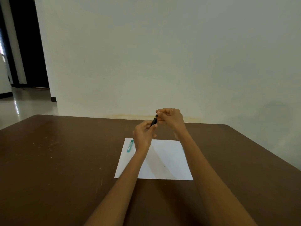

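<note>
Both hands were raised above the far edge of the brown table (65,160), sharing a short black pen-like object (154,121). The left hand (143,134) curled round its lower end; the right hand (171,119) pinched its upper tip. A teal lead case (130,145) lay near the far left corner of the white paper (164,160).

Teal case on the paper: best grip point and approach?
Pinch its long sides at mid-length, from above and left: the teal case lies flat on the paper, slim, with the left forearm close on its right.
</note>
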A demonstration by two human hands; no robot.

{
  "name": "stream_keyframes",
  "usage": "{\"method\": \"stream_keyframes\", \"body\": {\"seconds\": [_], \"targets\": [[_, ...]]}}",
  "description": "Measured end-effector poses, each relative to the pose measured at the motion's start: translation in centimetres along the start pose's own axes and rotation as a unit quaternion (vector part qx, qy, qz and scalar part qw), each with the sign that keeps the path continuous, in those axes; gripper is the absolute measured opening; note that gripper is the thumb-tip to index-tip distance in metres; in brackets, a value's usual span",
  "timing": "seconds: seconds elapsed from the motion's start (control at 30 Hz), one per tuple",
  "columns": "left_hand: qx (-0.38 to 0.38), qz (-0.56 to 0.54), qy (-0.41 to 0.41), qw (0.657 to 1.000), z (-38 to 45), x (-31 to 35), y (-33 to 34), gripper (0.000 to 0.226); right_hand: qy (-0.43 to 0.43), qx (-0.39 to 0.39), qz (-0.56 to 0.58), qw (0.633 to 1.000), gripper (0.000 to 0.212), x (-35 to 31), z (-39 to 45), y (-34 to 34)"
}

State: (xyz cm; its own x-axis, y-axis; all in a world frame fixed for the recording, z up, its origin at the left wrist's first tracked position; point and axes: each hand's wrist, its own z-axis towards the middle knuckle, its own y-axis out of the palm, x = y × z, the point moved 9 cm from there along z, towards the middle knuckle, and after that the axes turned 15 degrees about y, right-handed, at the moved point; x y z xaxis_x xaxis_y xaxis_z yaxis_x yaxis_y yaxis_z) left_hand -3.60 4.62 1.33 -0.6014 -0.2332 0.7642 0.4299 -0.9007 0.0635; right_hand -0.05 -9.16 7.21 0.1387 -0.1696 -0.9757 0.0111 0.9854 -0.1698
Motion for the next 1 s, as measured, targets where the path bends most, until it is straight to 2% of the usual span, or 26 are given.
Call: {"method": "stream_keyframes", "body": {"seconds": [0.43, 0.53, 0.6, 0.7, 0.87, 1.0], "targets": [[0.009, 0.011, 0.011, 1.000, 0.1, -0.2, -0.1, 0.018, 0.007, -0.016, -0.073, 0.997, 0.018, 0.3, 0.1, 0.5], [0.001, 0.002, 0.014, 1.000, 0.0, -0.1, 0.2, 0.018, 0.025, -0.021, -0.069, 0.997, 0.024, 0.7, 0.3, 0.3], [-0.004, -0.003, 0.017, 1.000, -0.1, -0.1, 0.4, 0.017, 0.039, -0.036, -0.068, 0.996, 0.027, 1.0, 0.3, 0.4], [0.007, -0.026, 0.010, 1.000, 0.0, -0.2, 0.4, 0.012, 0.051, -0.099, -0.080, 0.991, 0.031, 1.8, -0.1, 1.6], [-0.008, -0.070, -0.015, 0.997, -0.2, -0.6, 0.8, 0.015, 0.061, -0.138, -0.063, 0.987, 0.032, 2.2, -0.4, 1.9], [-0.001, -0.147, -0.066, 0.987, -0.6, -0.9, 0.8, 0.023, 0.078, -0.072, 0.049, 0.993, 0.017, 1.7, 0.0, 0.0]]}}
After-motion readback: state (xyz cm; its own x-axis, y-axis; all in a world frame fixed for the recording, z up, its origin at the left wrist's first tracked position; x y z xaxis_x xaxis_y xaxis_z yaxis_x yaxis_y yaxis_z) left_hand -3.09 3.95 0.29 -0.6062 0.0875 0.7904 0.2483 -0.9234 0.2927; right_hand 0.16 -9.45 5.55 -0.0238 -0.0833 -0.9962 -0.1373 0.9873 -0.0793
